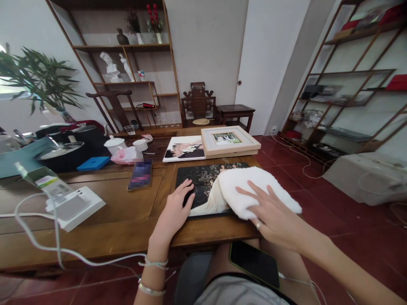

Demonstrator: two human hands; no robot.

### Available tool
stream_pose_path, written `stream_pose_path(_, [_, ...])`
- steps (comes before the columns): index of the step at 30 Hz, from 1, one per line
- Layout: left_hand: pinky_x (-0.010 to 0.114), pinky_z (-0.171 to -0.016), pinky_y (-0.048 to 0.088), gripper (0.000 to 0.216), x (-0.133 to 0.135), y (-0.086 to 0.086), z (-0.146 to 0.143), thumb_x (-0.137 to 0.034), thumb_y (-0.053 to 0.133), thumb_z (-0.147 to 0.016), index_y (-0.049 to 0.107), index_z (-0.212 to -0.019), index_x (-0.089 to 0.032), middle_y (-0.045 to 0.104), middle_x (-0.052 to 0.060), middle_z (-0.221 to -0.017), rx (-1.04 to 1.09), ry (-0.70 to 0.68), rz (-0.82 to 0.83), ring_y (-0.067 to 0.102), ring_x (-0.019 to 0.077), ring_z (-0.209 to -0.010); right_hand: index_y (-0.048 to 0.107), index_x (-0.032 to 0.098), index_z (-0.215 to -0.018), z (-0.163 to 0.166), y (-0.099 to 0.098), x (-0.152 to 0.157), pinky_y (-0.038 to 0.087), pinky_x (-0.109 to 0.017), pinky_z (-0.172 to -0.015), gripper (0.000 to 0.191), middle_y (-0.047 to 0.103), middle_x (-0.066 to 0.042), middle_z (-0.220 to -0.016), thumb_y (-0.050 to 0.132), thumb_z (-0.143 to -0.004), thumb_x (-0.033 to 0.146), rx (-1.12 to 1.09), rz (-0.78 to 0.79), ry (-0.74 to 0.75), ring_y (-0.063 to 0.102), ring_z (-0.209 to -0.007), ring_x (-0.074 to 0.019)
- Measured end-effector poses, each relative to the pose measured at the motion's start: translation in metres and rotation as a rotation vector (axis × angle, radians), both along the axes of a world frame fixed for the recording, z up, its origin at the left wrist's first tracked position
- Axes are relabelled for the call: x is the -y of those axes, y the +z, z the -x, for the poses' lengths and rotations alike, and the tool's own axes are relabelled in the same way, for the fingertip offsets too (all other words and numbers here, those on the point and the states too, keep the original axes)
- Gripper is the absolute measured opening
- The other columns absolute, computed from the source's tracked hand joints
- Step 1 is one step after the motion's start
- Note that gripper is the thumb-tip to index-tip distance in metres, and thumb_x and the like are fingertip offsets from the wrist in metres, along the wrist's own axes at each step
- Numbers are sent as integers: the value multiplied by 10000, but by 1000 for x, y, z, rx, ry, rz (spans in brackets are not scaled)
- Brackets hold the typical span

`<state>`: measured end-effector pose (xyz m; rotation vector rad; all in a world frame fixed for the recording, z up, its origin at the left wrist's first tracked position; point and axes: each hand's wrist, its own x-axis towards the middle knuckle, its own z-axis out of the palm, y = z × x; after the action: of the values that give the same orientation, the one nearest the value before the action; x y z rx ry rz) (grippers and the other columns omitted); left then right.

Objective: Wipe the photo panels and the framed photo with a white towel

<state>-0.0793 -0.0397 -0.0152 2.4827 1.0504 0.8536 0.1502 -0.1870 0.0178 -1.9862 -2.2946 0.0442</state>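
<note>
A dark photo panel [202,180] with a pale gown printed on it lies flat at the table's near right edge. My left hand [177,206] rests on its left border, fingers stretched out and thumb apart. Over the panel's right part is a folded white towel [270,182], which reaches past the panel's right side. My right hand [270,207] presses on this towel and holds it, some fingers spread on top; the lower fingers are partly hidden. The towel covers the right portion of the picture.
Behind the panel lie a white-edged print [185,149] and a light wooden frame [231,142]. A phone [254,263] with a cable lies on my lap. At left are a white box [76,207], a looping white cable [34,243], a blue box [93,163] and pots [62,154].
</note>
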Motion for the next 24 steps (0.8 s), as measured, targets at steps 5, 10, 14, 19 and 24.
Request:
stream_pose_path(5, [423,-1062,362,312,0,1,0,-254,421,-883,609,-1103,-138,545,118,-1304,-10,-1,0,451,224,-1264,667,231,-819,10,0,27,157,-671,-1035,302,265,54,-1486,420,-723,87,-54,20,-11,64,-1384,-328])
stream_pose_path(10, [427,-1061,362,328,0,1,0,-259,417,-887,613,-1119,-134,529,118,-1321,-10,-10,15,436,233,-1275,632,241,-1052,2,6,-15,185,-722,-979,384,311,-1,-1473,385,-786,116,-69,39,-27,113,-1371,-348])
stream_pose_path(14, [420,-1063,359,336,-1,0,1,-265,416,-890,607,-1127,-123,524,127,-1324,-14,-17,11,436,227,-1275,565,225,-1174,-5,11,-65,226,-734,-942,426,324,-55,-1465,372,-805,139,-45,17,-30,170,-1350,-360])
stream_pose_path(19, [425,-1059,361,322,-2,-1,1,-259,420,-887,603,-1124,-142,526,118,-1323,-15,-18,10,434,226,-1276,577,208,-1168,-6,12,-99,235,-759,-906,437,370,-73,-1437,354,-800,136,-6,-14,-43,232,-1315,-377])
stream_pose_path(24, [432,-1047,370,307,0,-2,1,-248,428,-884,590,-1130,-160,516,111,-1333,-7,5,19,449,229,-1264,595,211,-1150,7,1,-76,156,-740,-966,423,317,-29,-1471,377,-794,143,7,-63,-49,134,-1352,-375])
